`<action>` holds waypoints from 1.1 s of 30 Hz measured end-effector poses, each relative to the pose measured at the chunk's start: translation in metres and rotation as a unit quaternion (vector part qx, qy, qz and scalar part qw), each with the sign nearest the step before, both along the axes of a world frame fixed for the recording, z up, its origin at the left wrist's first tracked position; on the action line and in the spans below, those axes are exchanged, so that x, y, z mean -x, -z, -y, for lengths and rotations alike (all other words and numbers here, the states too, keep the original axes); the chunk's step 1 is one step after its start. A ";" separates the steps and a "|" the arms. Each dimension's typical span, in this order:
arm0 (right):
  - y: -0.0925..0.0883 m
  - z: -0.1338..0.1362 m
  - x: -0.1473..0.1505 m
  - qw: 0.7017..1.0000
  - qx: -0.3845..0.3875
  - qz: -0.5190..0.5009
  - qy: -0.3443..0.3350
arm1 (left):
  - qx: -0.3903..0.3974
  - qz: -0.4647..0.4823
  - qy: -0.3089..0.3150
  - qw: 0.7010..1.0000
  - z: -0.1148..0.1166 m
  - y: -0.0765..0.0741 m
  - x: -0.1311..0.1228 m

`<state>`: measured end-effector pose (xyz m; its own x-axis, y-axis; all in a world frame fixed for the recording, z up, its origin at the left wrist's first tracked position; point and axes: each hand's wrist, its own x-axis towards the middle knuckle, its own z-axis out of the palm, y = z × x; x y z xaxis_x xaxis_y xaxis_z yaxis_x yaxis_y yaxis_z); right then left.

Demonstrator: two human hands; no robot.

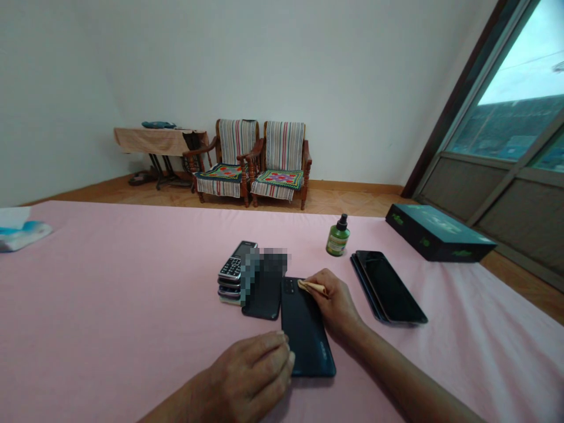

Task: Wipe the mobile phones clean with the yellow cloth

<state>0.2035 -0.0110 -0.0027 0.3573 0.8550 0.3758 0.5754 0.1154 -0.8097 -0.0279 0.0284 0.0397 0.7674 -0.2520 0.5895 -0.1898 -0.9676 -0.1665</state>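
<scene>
A dark smartphone (308, 335) lies on the pink bedspread with its back and camera bump facing up. Against its lower left edge, my left hand (253, 373) has its fingers curled together, gripping the side of the phone. My right hand (338, 302) pinches a folded tan cloth (315, 288), which touches the phone's back beside the cameras. Just left of that phone is another dark phone (264, 294), its upper part blurred out. Beyond it stands a stack of small keypad phones (233, 270). To the right, a black smartphone (388, 285) rests on another one.
A green spray bottle (338, 238) stands behind my right hand. A black and teal box (440, 232) sits at the far right, and a tissue pack (22, 232) at the far left. Past the pink surface are two wooden armchairs (284, 147) and a cloth-covered table (150, 140).
</scene>
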 end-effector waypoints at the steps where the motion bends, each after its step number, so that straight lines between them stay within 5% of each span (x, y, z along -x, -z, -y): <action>1: -0.002 0.006 0.001 1.000 0.001 0.003 -0.007 | -0.003 -0.001 -0.004 1.000 0.000 0.001 0.000; 7: -0.011 0.053 0.019 0.998 0.020 -0.011 -0.062 | -0.014 0.001 -0.001 1.000 0.002 0.002 0.000; 15: -0.001 0.099 0.039 0.992 0.019 0.027 -0.118 | -0.010 0.001 0.008 1.000 0.006 -0.002 -0.006; 22: -0.022 0.047 0.013 0.999 0.021 0.012 0.023 | 0.009 -0.013 0.014 1.000 0.000 0.002 -0.004; 28: 0.000 -0.016 -0.011 0.998 0.008 0.016 0.065 | 0.012 -0.015 -0.003 1.000 -0.004 0.004 0.000; 33: 0.005 -0.018 -0.008 0.999 0.020 0.025 0.039 | 0.017 -0.002 -0.020 1.000 -0.004 0.003 0.000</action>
